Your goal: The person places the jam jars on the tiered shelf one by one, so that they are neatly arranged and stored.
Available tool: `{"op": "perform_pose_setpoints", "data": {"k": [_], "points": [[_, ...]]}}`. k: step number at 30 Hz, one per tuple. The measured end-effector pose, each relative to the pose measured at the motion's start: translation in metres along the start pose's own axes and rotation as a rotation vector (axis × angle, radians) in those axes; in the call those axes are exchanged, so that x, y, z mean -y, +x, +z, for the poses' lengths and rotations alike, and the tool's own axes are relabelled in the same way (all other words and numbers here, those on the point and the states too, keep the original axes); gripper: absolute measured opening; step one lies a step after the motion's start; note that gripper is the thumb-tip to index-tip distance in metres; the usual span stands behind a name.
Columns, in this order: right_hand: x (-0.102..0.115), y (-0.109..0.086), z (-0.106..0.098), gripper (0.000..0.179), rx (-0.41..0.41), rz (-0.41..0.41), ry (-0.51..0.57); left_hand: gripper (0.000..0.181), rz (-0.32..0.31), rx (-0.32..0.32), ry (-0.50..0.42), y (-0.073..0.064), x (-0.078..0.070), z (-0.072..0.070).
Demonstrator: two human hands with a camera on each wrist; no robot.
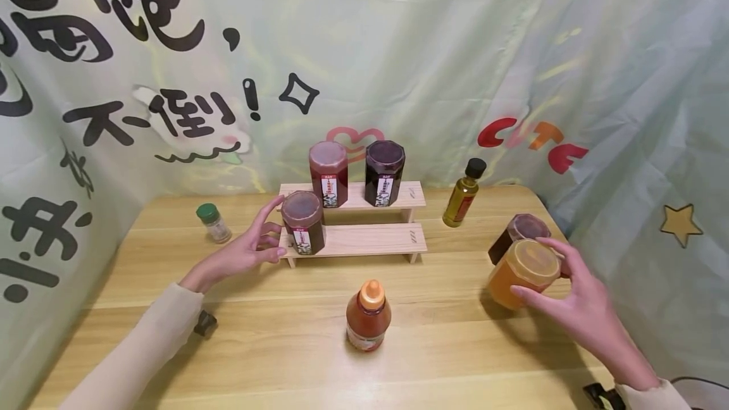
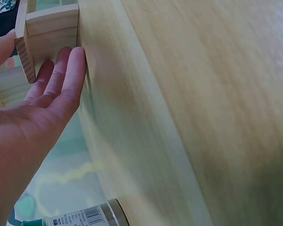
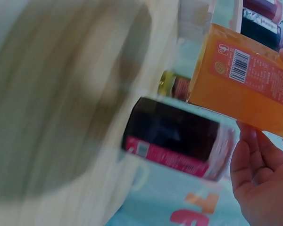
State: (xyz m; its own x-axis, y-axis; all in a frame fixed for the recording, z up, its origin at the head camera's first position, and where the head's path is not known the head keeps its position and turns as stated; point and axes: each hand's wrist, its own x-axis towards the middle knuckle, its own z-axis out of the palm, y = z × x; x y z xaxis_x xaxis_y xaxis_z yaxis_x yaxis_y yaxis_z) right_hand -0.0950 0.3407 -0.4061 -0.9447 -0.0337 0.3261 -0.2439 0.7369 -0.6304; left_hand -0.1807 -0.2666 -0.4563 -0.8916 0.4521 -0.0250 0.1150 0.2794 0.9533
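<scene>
My left hand [image 1: 250, 248] is at the left end of the two-step wooden stand [image 1: 370, 239]. Its thumb touches the board's end, while the other fingers [image 2: 71, 77] extend beside the leg, fairly straight. A dark jam jar [image 1: 304, 223] stands on the lower step close to that hand. Off to the right, my right hand [image 1: 583, 299] grips an orange jar [image 1: 521, 274] between thumb and fingers, tilted and raised off the table. Just behind it a dark jar with a pink label [image 3: 167, 136] stands on the table, partly hidden in the head view.
The upper step holds a red jar [image 1: 328, 173] and a dark purple jar [image 1: 385, 173]. A squeeze bottle with an orange cap [image 1: 368, 318] stands in front. An oil bottle [image 1: 462, 198] is right of the stand, a green-capped shaker [image 1: 214, 223] left. Printed cloth [image 1: 398, 49] surrounds the table.
</scene>
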Motion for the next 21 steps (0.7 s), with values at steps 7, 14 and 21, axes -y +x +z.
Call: {"op": "perform_pose_setpoints", "data": {"k": [7,14,21], "points": [[0.02,0.011,0.015,0.104,-0.022,-0.102,0.048,0.112,-0.005,0.007,-0.005,0.001,0.0,0.001],[0.041,0.021,0.03,0.103,0.016,-0.138,0.117,0.112,-0.003,0.002,0.003,0.0,0.001,0.0],[0.057,0.033,0.05,0.101,0.083,-0.161,0.207,0.112,0.002,0.004,-0.004,0.001,0.003,0.0]]}}
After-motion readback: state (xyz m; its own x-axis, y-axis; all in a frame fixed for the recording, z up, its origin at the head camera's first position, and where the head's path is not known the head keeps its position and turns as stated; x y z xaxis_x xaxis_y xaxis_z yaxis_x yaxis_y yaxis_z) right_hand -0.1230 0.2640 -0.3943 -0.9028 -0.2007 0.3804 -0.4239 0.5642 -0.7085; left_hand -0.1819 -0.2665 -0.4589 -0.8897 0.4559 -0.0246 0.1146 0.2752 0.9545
